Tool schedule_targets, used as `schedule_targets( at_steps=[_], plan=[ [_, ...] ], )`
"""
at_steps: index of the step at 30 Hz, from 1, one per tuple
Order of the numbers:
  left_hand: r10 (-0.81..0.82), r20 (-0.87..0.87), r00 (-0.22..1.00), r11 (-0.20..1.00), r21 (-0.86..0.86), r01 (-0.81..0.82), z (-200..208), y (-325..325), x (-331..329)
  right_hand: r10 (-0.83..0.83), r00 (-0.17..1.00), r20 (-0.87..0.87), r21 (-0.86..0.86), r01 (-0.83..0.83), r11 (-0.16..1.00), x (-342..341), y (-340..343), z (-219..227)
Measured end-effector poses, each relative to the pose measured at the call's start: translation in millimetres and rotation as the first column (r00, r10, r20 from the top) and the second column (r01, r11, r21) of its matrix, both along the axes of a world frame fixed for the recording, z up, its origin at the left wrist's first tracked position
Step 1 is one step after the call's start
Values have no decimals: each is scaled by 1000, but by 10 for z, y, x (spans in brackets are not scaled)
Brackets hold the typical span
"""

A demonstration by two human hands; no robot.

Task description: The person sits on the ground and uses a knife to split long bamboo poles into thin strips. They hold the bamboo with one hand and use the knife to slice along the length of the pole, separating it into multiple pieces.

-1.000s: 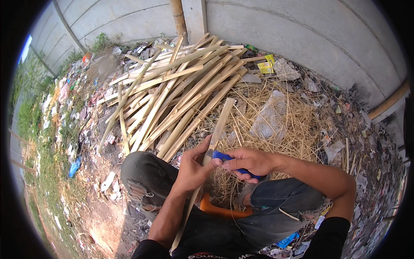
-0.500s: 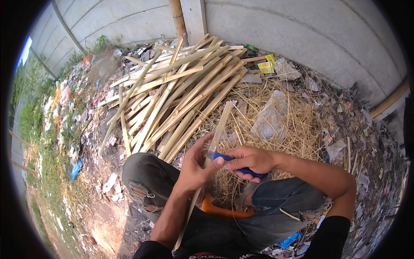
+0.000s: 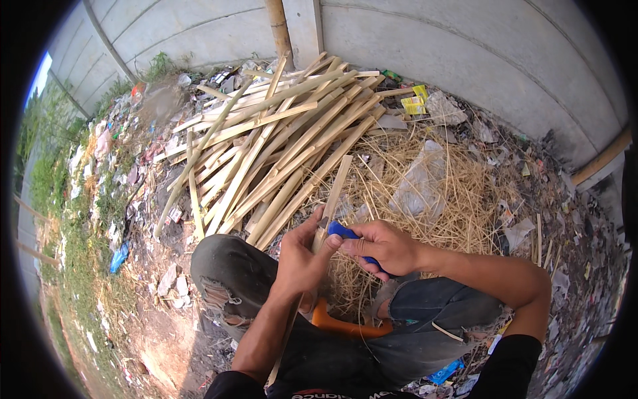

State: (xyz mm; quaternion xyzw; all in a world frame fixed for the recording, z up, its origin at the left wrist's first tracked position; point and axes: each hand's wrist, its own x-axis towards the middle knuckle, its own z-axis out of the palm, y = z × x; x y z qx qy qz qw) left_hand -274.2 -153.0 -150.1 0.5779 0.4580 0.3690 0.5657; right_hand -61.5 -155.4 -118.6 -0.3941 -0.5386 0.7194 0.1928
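My left hand (image 3: 302,256) is closed around a long pale bamboo strip (image 3: 339,183), which slants from above my fingers down past my forearm to my lap. A knife with a blue handle (image 3: 343,231) is gripped in my right hand (image 3: 385,247). Its short blade lies against the strip beside my left fingers, and my left thumb touches the handle end. Part of the blade is hidden by the left hand. Below, between my legs, is an orange curved piece (image 3: 342,324) that resembles a tool handle.
Many split bamboo strips (image 3: 266,146) lie heaped ahead, against a grey concrete wall (image 3: 432,50) with a bamboo pole (image 3: 279,30). Thin shavings (image 3: 458,193) cover the ground to the right, with a plastic sheet (image 3: 420,183) on them. Litter and grass spread left.
My right hand has shifted slightly up and left with the knife, whose handle now tilts more steeply. The left hand keeps its hold on the strip.
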Motion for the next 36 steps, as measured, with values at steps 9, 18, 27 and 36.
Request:
schedule_targets(
  at_steps=[9, 18, 27, 36],
  plan=[
    [-177, 185, 967, 983, -7, 182, 172, 53, -41, 157, 978, -135, -174, -179, 968, 156, 96, 12],
    [-88, 46, 995, 996, 38, 86, 19, 34, -19, 47, 999, 11, -53, -46, 998, 66, 44, 106],
    [-160, 48, 986, 986, -31, 161, 199, -129, 70, -722, 601, -344, 147, 793, 591, 705, 615, 243],
    [-213, 316, 925, 968, -61, 244, 95, -10, -146, -413, 872, 265, 572, 203, 795, 454, 133, 482]
  ],
)
